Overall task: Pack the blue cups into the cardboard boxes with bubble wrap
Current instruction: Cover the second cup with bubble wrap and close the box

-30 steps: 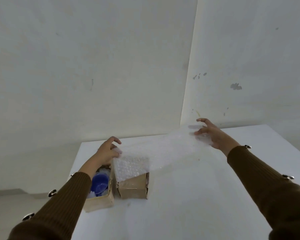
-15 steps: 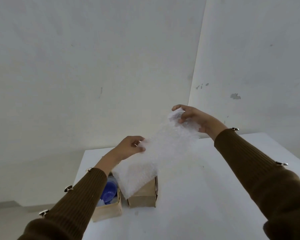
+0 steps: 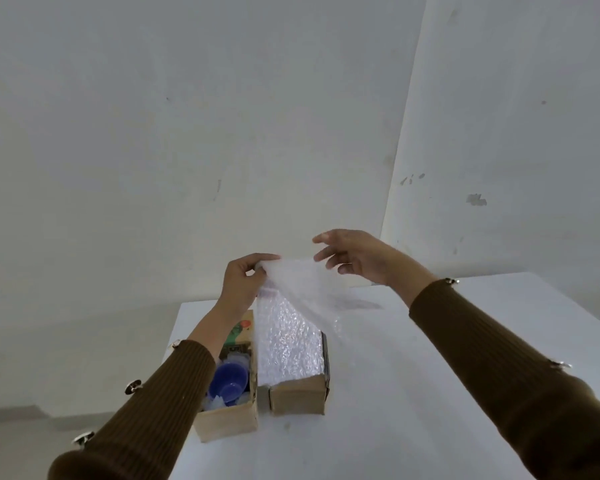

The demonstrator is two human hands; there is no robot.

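I see left hand [image 3: 241, 285] pinch top left corner of bubble wrap [image 3: 288, 323]. Right hand [image 3: 361, 259] loose, fingers straight, just beside top right edge; can't tell if touching. Sheet hangs down onto right box [image 3: 298, 396]. Blue cup [image 3: 227, 379] sits in left box [image 3: 227, 422] on table [image 3: 413, 393]. I think wrap light, soft, floppy, bit slippy. Best hold both top corners.
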